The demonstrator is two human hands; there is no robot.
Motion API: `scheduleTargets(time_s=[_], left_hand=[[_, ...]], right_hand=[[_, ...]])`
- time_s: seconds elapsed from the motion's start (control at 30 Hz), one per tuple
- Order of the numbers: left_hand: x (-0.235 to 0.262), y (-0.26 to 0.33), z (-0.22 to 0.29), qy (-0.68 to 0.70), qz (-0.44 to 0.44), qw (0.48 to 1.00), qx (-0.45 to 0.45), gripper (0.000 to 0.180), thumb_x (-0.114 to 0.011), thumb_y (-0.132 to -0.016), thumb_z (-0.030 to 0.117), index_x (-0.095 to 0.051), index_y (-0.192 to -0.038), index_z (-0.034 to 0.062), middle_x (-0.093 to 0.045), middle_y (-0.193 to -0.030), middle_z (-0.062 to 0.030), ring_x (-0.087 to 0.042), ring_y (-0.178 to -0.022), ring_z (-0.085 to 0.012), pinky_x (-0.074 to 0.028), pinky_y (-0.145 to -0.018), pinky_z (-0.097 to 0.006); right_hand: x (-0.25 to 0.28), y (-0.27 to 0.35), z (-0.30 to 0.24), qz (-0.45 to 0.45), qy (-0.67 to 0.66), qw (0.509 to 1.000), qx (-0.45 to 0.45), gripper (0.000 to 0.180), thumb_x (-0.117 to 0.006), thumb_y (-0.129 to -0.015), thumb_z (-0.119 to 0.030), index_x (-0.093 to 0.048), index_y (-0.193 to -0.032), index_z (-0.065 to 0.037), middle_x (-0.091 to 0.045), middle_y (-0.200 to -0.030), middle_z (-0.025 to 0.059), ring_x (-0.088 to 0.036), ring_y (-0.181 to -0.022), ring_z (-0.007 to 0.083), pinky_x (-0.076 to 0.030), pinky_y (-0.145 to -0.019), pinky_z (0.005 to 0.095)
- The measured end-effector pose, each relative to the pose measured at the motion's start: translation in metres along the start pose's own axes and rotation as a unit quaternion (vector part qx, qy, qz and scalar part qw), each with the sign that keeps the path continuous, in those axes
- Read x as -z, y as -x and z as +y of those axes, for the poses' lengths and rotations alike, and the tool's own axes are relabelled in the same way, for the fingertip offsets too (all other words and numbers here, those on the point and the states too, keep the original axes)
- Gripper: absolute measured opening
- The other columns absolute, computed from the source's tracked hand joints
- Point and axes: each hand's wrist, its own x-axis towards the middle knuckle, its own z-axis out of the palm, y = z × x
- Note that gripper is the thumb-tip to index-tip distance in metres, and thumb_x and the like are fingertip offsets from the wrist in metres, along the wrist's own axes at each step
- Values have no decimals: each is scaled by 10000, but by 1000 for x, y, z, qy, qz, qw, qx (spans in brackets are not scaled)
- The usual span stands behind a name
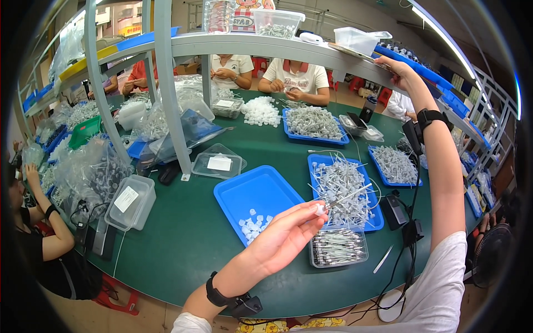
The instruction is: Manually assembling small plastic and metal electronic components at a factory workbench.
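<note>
My left hand (287,237), raised above the near part of the table, pinches a thin rod with a small white cap (320,210). The rod's slim end points away to the right. Below that hand is a clear box of pale rods with dark ends (340,247). A blue tray of white-capped rods (378,217) lies just beyond. Left of the hand, another blue tray (252,186) holds loose white caps (254,226). My right hand (397,73) reaches up to the shelf, its fingers closed at the end of a flat thin device (351,51).
A metal shelf frame (244,45) with uprights spans the table. Clear boxes (131,202), bagged parts and more blue trays (315,123) stand around. Cables and a black box (393,212) lie right, near white tweezers (383,260). Other people (297,80) sit across and at left.
</note>
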Motion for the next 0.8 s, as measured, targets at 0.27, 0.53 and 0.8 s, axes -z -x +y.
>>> scheduleTargets(time_s=[0.27, 0.53, 0.8], left_hand=[[-2, 1, 1, 1, 3, 1000, -1, 235, -481, -875, 79, -494, -1062, -63, -536, -1010, -112, -514, -927, -160, -434, -856, -241], [-11, 5, 1, -3, -11, 1000, 3, 235, -480, -871, 73, -491, -1064, -61, -534, -998, -104, -514, -922, -155, -432, -849, -241], [-15, 12, 7, -26, 2, 1000, -12, 246, -463, -878, 77, -473, -1082, -59, -533, -1003, -102, -519, -927, -152, -428, -849, -241]], right_hand=[[-5, 13, 8, -1, -20, 999, 35, 486, -716, -619, -508, -621, -892, -117, -468, -730, -35, -379, -556, 51, -359, -499, 175], [3, 104, 43, 329, 77, 917, 211, 787, -712, -658, -407, -362, -1217, 22, -370, -1221, 207, -430, -1074, 283, -369, -896, 372], [-68, 321, 72, -246, -246, 923, 167, 544, -601, -738, -13, -371, -1232, -17, -508, -1051, 102, -512, -904, 140, -429, -717, 239]])
